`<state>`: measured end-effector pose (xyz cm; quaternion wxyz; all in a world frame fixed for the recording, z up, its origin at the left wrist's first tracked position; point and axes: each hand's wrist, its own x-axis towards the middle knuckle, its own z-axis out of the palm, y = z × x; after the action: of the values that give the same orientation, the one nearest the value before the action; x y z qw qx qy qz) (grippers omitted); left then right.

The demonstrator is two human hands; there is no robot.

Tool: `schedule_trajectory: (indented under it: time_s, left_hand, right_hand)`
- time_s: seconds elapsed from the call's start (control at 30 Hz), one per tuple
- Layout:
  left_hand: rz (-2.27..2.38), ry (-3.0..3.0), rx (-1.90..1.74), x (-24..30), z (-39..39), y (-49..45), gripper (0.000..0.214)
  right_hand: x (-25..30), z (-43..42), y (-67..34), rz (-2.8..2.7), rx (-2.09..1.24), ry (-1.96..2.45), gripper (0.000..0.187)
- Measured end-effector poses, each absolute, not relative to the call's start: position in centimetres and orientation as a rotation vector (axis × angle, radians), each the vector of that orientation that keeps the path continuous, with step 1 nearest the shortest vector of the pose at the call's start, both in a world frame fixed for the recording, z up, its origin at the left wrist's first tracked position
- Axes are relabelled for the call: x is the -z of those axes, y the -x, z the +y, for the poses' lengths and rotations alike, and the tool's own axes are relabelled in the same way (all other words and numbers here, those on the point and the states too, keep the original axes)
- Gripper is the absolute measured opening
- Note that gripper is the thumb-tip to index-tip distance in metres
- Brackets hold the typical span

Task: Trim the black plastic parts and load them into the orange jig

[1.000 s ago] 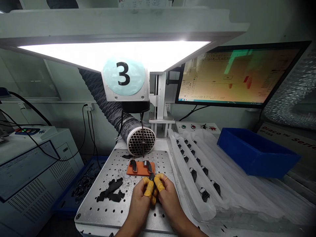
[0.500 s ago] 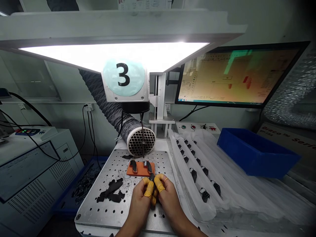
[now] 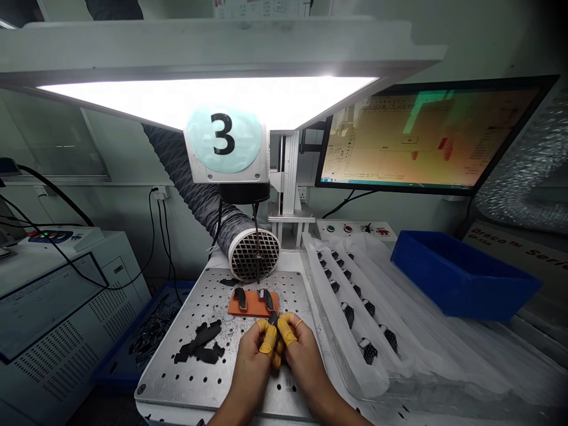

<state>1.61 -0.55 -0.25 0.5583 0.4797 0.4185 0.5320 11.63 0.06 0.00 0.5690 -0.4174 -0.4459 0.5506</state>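
Both my hands meet over the perforated metal plate [image 3: 239,378], yellow covers on several fingertips. My left hand [image 3: 254,354] and my right hand [image 3: 299,343] pinch one small black part [image 3: 273,319] between them; its lower portion is hidden by the fingers. Just beyond them lies an orange block [image 3: 252,303]. On it sit a dark curved piece [image 3: 240,297] at the left and a piece with a dotted pattern [image 3: 266,299] at the right. Left of my hands, a loose pile of black pieces [image 3: 202,344] rests on the plate.
A ducted grille [image 3: 254,255] stands behind the block, beneath a marking head labelled 3 [image 3: 226,145]. To the right are a tray lined with white wrap [image 3: 355,378] holding several patterned pieces, a blue bin [image 3: 461,278] and a monitor [image 3: 430,142]. A blue crate [image 3: 119,355] sits lower left.
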Motion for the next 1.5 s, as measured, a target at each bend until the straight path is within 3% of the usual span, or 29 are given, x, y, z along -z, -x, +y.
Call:
schedule_trajectory:
  time_s: [1.5]
  left_hand:
    - [0.978,-1.160,-1.244,0.25,-0.51,-1.57,0.021]
  right_hand:
    - [0.24,0.15,-11.62,-1.055,-1.294,0.968,0.019]
